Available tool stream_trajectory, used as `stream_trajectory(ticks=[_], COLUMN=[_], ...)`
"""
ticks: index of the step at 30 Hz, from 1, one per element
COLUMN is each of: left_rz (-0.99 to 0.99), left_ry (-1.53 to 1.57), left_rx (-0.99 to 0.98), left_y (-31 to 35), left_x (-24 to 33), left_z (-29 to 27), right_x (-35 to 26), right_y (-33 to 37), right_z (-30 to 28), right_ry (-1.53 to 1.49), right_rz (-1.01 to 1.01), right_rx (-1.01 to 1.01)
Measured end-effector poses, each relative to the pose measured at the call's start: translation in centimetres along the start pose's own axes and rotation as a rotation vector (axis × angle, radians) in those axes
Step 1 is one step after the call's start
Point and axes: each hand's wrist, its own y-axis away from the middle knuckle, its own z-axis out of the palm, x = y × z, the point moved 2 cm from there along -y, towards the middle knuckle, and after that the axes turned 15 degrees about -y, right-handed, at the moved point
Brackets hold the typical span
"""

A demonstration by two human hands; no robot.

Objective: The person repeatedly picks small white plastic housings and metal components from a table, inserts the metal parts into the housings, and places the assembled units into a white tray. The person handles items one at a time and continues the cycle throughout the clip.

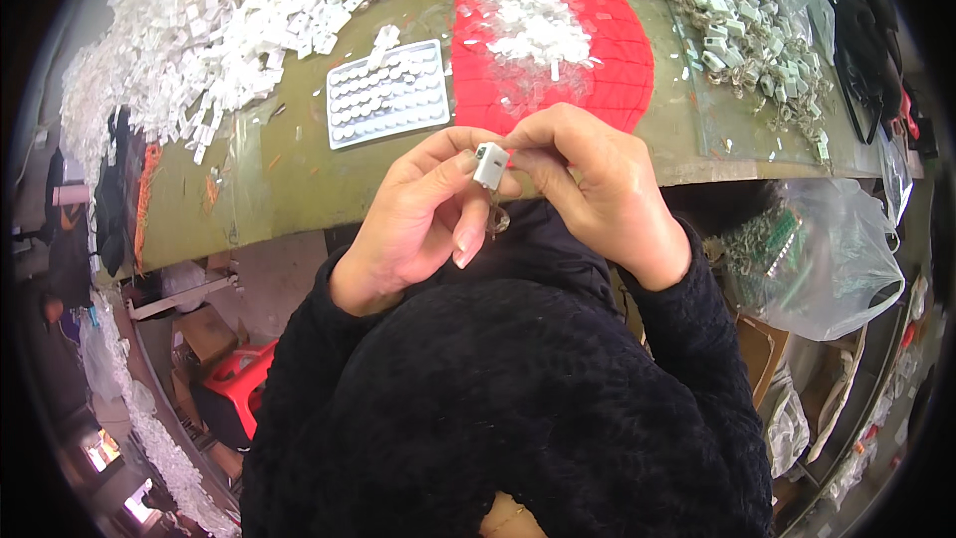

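Just past the table's near edge, my left hand (pixel 423 204) pinches a small white plastic case (pixel 489 167) between thumb and fingers. The case is boxy, with a dark opening at its top end and a small slot in its side. A thin looped cord (pixel 498 218) hangs below it. My right hand (pixel 607 184) is closed beside the case, thumb and forefinger pressed together at its right side. Whatever those fingertips hold, if anything, is too small or hidden to name.
Beyond my hands lie a pale tray (pixel 388 133) of small round discs and a red cloth (pixel 622 65) with clear and white plastic bits. White pieces (pixel 214 20) heap up at left. Corded cases (pixel 747 25) pile at right, above a hanging clear bag (pixel 846 259).
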Motion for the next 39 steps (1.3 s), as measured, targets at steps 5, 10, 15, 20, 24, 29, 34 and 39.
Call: stream_trajectory(ticks=[5,10,15,20,24,29,34,39], left_rz=[0.014,0.043,0.045,0.059,0.074,0.086,0.102,0.086], left_ry=[-0.038,-0.105,-0.087,-0.178,-0.230,-0.167,-0.282,-0.307], left_rx=[-0.014,-0.035,-0.072,-0.100,-0.065,-0.058,-0.042,0.055], left_y=[1.3,2.5,4.1,5.8,7.2,8.2,8.2,6.2], left_x=[0.1,-0.3,-0.4,-1.1,-1.7,-2.1,-2.2,-1.0], left_z=[0.8,1.3,2.0,2.6,2.9,2.7,2.5,2.4], right_x=[-1.8,-3.7,-5.4,-6.8,-7.3,-7.4,-7.3,-6.1], right_y=[0.6,1.2,2.1,3.6,4.7,5.6,5.9,5.1], right_z=[0.3,0.9,1.2,2.2,2.5,3.1,4.3,3.5], right_ry=[0.023,0.128,0.142,0.164,0.109,0.236,0.506,0.334], right_rz=[0.024,-0.082,-0.086,-0.078,0.041,-0.084,-0.220,-0.096], right_rx=[-0.134,-0.275,-0.290,-0.344,-0.279,-0.199,-0.267,-0.169])
